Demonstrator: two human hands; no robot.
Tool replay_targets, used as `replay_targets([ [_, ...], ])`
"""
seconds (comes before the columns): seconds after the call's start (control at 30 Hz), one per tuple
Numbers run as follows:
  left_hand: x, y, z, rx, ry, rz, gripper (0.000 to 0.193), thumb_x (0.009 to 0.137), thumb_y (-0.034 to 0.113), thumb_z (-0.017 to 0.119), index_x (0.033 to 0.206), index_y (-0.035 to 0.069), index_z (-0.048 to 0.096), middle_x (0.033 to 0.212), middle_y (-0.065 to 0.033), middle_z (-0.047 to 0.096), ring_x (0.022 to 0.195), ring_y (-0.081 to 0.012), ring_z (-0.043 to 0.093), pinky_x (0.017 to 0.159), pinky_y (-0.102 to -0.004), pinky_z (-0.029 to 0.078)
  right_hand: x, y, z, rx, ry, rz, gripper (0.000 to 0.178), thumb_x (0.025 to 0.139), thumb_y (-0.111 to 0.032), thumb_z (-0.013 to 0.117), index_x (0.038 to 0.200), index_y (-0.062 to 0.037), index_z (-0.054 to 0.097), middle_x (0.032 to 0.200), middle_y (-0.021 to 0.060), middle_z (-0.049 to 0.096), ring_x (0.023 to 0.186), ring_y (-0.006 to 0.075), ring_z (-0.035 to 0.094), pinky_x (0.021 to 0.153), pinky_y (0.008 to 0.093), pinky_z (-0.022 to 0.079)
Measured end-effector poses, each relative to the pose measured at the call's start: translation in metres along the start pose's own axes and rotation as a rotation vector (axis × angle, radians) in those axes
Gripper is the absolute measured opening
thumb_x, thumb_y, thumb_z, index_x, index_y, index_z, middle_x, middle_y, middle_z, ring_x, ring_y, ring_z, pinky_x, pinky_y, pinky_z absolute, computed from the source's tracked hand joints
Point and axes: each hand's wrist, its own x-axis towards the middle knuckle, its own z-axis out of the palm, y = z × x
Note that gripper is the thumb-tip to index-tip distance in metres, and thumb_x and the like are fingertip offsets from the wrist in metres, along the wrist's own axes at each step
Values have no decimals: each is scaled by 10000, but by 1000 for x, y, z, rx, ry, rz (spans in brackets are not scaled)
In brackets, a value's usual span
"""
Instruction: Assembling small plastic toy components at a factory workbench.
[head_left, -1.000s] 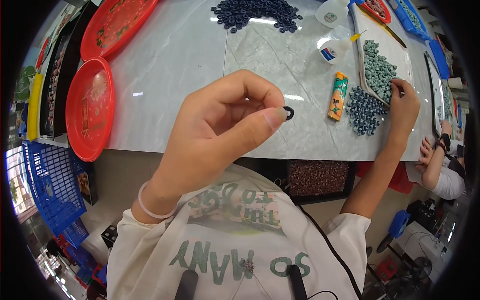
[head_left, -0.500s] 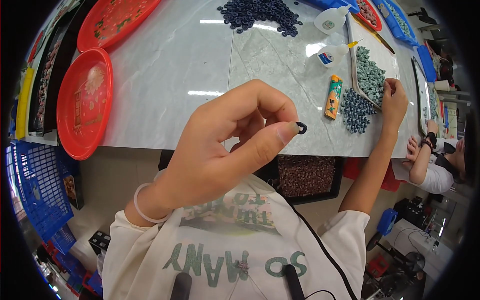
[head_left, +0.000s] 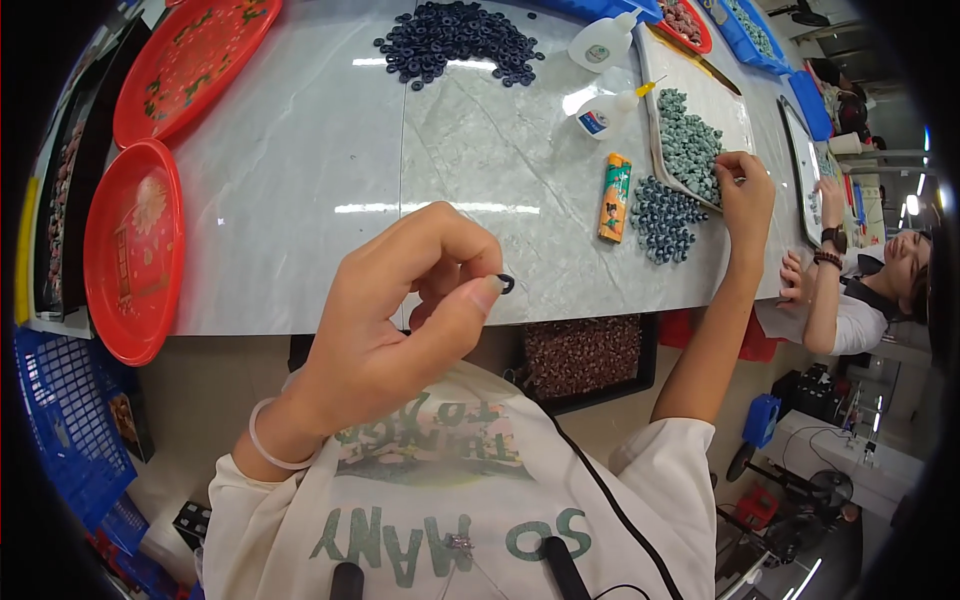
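My left hand is raised in front of my chest, near the table edge. Its thumb and finger pinch a small dark ring. Farther right, my right hand reaches to the edge of a heap of small green pieces on a pale tray. Its fingertips are pressed together there; whatever is between them is too small to make out. Beside the tray lies a cluster of dark blue pieces with pale spots. A heap of loose dark rings lies at the table's far side.
Two white squeeze bottles and an orange-green packet stand or lie near the tray. Red plates sit at the left. Below the table edge is a black bin of brown pieces. Another person sits at the right.
The view has shifted, so the table things appear farther left. My left hand still pinches the dark ring. My right hand stays at the green heap, its fingers slightly changed.
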Motion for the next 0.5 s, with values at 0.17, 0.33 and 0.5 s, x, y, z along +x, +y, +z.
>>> replay_targets([
  [0.17,2,-1,0,20,18,-34,34,776,13,511,793,26,485,722,13,467,545,-21,380,472,-176,291,3,-21,6,234,118,-142,126,765,-2,585,883,-8,628,851,76,621,708,169,591,644,263,453],
  [0.33,1,4,1,52,-36,-124,45,779,48,503,805,16,486,772,-19,443,658,-62,377,587,-191,311,6,-23,9,169,44,-207,117,774,7,572,880,-10,619,843,68,622,714,149,590,648,240,455],
  [0.5,3,2,0,63,-29,-124,39,780,47,504,798,19,483,769,-18,443,653,-65,374,588,-193,316,-2,-31,5,164,140,-65,112,783,4,572,887,-10,610,830,64,617,749,113,581,685,218,453],
])
